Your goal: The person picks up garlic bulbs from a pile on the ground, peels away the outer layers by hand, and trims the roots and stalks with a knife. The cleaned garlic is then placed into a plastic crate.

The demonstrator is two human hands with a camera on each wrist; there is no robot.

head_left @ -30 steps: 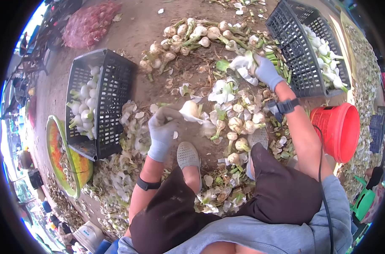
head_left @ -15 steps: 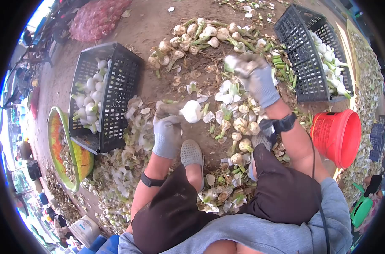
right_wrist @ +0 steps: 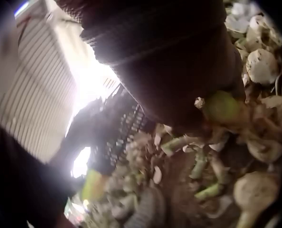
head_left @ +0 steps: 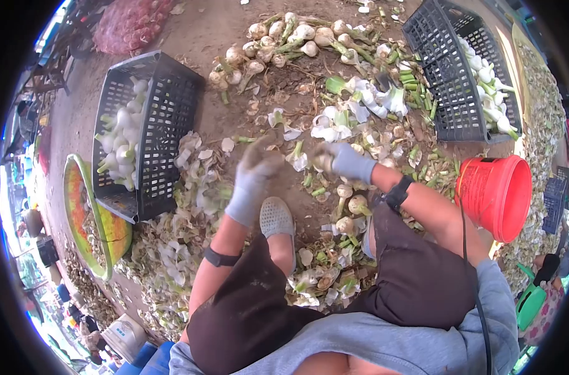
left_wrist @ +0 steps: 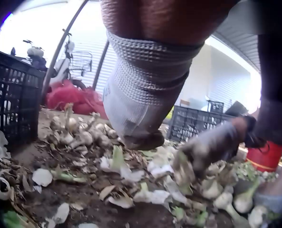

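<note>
Item, left hand (head_left: 252,181): a soiled, pale knit glove, raised over the ground between the left crate and the scattered skins. State of grip: fingers bent and blurred; I see no bulb in it, though I cannot tell how far it is open or whether it holds something small.

Item, right hand (head_left: 348,161): matching glove, turned inward just above the loose bulbs near the right foot. State of grip: fingers curving, tips blurred; I cannot tell whether it has hold of the pale shape beneath it (my left wrist view smears exactly there).

Item, untrimmed garlic bulbs (head_left: 305,32): dusty, stems on, in an arc ahead of the feet.

Item, loose garlic bulbs (head_left: 358,205): a small cluster by the right shoe.

Item, clean white garlic bulbs (head_left: 121,139): short-stemmed, inside the left black crate (head_left: 179,70); more lie in the right black crate (head_left: 439,69).

Item, waste: cut green stems (head_left: 410,79) and peeled skins (head_left: 329,127).

Item, red bucket (head_left: 474,187): beside the right forearm.

Progress, in my judgement: well under way, with a fair stock finished in both crates; the arc and the small cluster remain undone.
</note>
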